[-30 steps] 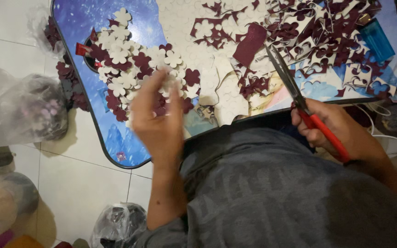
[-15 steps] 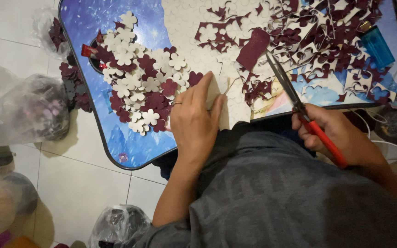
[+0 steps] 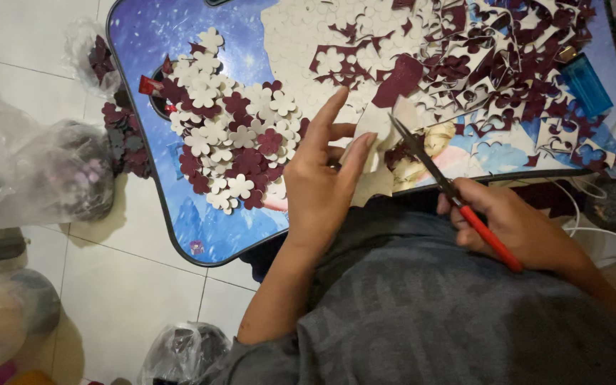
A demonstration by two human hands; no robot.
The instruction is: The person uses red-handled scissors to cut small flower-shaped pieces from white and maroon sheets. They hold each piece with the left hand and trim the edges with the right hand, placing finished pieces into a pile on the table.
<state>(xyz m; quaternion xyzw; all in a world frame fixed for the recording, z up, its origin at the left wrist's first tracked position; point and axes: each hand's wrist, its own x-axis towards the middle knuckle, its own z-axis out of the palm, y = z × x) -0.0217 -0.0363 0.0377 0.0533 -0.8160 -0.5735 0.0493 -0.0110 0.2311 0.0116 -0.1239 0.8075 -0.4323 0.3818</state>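
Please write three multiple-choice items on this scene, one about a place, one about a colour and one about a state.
1. Where does the pile of cut flower shapes lie?
A. On the blue table, beside the left hand
B. On the floor tiles
C. In the person's lap

2. What colour are the handles of the scissors?
A. Green
B. Red
C. Yellow

3. What is the right hand doing?
A. Resting flat on the table
B. Gripping the scissors
C. Holding a flower shape

Answers: 1 A, the white and dark red flowers are heaped on the table's left part. 2 B, a red handle shows along the palm. 3 B, the fingers close round the handle, with the blades pointing at the pale sheet the left hand touches.
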